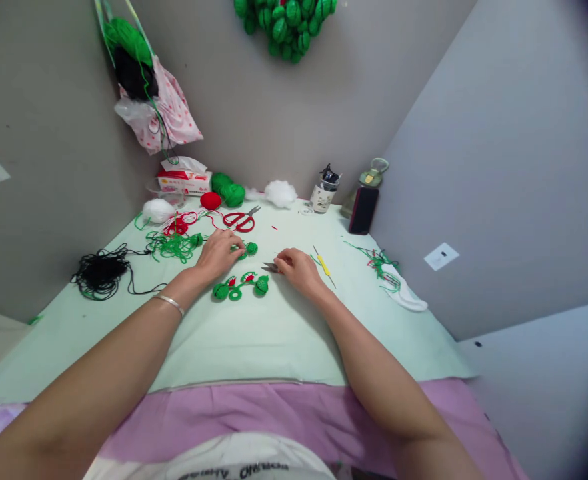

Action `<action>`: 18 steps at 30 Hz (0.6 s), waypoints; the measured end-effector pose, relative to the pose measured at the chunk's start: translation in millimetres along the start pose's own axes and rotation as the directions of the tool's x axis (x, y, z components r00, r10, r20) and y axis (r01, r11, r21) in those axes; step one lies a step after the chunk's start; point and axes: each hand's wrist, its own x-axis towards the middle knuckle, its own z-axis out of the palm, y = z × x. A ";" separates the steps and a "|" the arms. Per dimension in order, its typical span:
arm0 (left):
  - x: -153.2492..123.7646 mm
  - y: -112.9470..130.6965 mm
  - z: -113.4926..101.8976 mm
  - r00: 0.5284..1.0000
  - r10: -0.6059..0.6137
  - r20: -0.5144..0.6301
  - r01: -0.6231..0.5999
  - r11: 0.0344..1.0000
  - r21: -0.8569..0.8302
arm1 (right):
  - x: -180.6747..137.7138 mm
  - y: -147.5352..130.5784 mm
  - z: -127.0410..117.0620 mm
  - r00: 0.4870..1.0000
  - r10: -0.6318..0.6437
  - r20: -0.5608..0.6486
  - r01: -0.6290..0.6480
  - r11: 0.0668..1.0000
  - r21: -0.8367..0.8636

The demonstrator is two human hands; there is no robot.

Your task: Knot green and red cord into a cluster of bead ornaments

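Note:
My left hand [221,251] is closed at the far part of the table, its fingertips on a small green crocheted piece [251,249] with round ends. My right hand [297,267] is wrapped round a small pair of thread snips [270,268], whose dark blades point left toward the left hand. Just in front of the hands lies a group of green crocheted pieces [261,285] with red and white mouth-like parts and a small ring. Beside my right hand rests a yellow-handled crochet hook [323,261].
Red-handled scissors [241,220], a red yarn ball [211,201], green yarn [228,191] and white stuffing [281,193] lie behind. Black yarn [101,270] is tangled at left. A phone [364,210] leans near a bottle; thread scraps [381,263] and a white item [409,293] lie right.

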 end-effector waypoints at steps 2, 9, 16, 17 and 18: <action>1.5 3.1 -1.1 0.999 -0.049 -0.017 0.047 0.993 -0.111 | 5.3 6.1 2.8 0.998 0.019 -0.060 -0.022 0.999 -0.046; 2.9 8.4 -21.4 0.941 -0.327 0.091 0.305 0.698 -0.648 | 24.7 19.6 11.3 1.000 -0.026 0.000 0.024 0.930 -0.367; 1.9 -9.5 -19.3 0.984 -0.173 0.047 0.179 0.946 -0.270 | 20.0 1.9 5.9 0.992 -0.025 0.125 0.094 0.806 -0.584; 1.6 -12.4 -15.2 0.993 -0.115 0.000 0.114 0.982 -0.152 | 19.3 -0.3 5.5 0.992 -0.027 0.127 0.097 0.802 -0.589; 1.6 -14.9 -10.6 0.998 -0.063 -0.016 0.062 0.996 -0.064 | 18.7 -1.9 5.5 0.992 -0.026 0.125 0.096 0.802 -0.590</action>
